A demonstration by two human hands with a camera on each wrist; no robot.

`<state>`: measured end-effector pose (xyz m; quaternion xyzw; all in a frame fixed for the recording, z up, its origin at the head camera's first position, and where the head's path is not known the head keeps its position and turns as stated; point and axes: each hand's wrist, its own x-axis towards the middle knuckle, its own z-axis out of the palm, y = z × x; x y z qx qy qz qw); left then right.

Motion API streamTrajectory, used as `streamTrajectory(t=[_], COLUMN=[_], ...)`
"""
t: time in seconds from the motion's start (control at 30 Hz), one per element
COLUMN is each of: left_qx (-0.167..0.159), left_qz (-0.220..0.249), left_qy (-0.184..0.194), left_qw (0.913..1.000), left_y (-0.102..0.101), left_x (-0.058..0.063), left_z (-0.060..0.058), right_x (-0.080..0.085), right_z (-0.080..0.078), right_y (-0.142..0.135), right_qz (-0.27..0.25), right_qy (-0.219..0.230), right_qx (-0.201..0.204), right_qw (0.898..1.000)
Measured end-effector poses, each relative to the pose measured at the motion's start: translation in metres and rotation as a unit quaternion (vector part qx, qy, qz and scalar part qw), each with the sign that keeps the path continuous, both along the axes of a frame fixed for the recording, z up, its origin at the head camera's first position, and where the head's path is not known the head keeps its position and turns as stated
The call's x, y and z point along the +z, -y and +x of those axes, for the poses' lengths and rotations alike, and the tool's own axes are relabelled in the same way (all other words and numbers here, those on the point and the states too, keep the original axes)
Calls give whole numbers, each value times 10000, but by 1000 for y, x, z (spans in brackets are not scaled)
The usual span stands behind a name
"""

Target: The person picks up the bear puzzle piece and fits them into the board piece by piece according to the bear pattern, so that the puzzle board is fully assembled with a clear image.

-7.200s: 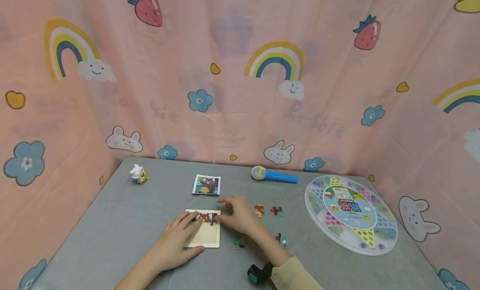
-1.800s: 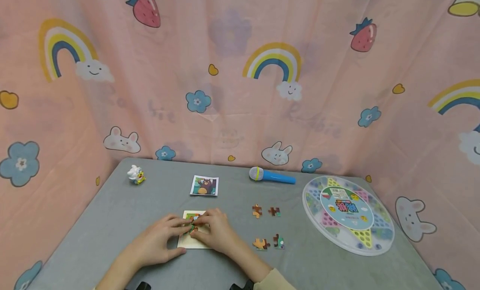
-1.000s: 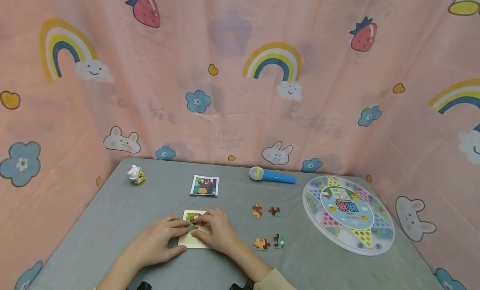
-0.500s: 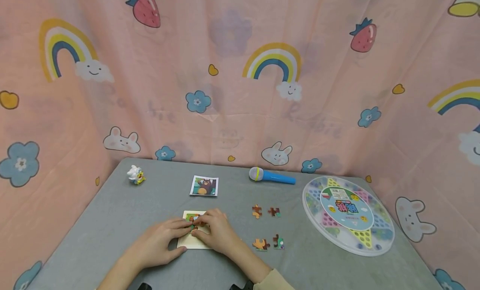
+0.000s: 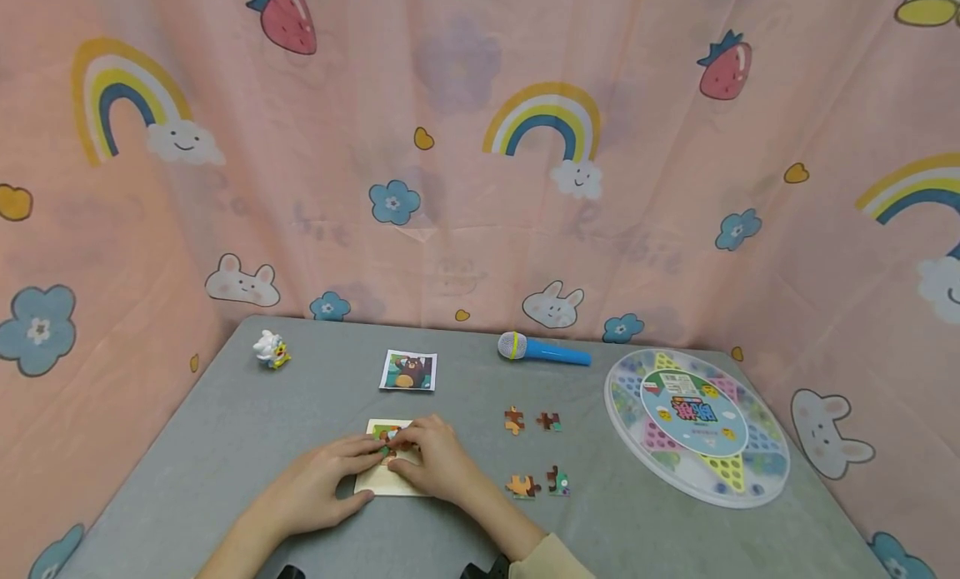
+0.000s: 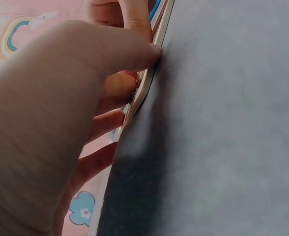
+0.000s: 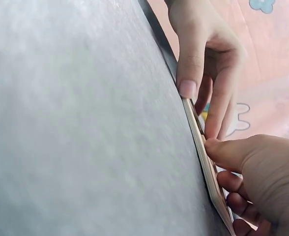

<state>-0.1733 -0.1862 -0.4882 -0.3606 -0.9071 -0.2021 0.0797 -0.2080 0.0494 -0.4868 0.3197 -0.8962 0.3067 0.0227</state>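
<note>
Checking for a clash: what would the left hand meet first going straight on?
Probably the right hand, its fingertips just ahead of the left hand over the puzzle board, though depth there is unclear.

Wears a plain, pale cream sleeve (image 5: 553, 560) on the right forearm (image 5: 504, 516). Has a black device (image 5: 489, 570) just beside this sleeve, and a small black piece (image 5: 291, 572) near the left forearm (image 5: 246, 539). Shows the left hand (image 5: 321, 483) bare, with short thumb nail (image 7: 187, 89).

Two hands (image 5: 322, 483) (image 5: 435, 462); one tray (image 5: 386, 482); four puzzle pieces (image 5: 514, 419) (image 5: 552, 422) (image 5: 522, 486) (image 5: 557, 481) outside it; one card (image 5: 408, 371); one microphone (image 5: 551, 351); one figurine (image 5: 271, 351); one game board (image 5: 696, 429).
</note>
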Motion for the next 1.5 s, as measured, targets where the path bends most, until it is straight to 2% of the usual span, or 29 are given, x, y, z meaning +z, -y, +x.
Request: streamTrajectory(t=[0.3,0.53,0.7,0.97,1.27,1.5], left_qx=[34,125,177,168,218,220], left_qz=[43,36,60,-18,-48,-10], left_qy=[42,325,500,579,720,662], left_qw=[10000,9994,9986,9982,9972,9976], left_y=[0,-1,-1,-1,-1,-1], left_x=[-5,-6,-6,-5,-5,-6], left_z=[-2,-2,-2,-3,-4,-3], right_x=[4,5,9,21,28,28], right_z=[-4,-5,-6,-10,-15,-18], right_y=[-4,-6,-7,-15,-40,-80], right_qz=[209,252,175,-260,-314,-393], right_qy=[71,93,113,110,117,72], right_qx=[45,33,43,26,-181,-719], right_qw=[9997,9996,9998,9996,9993,9966])
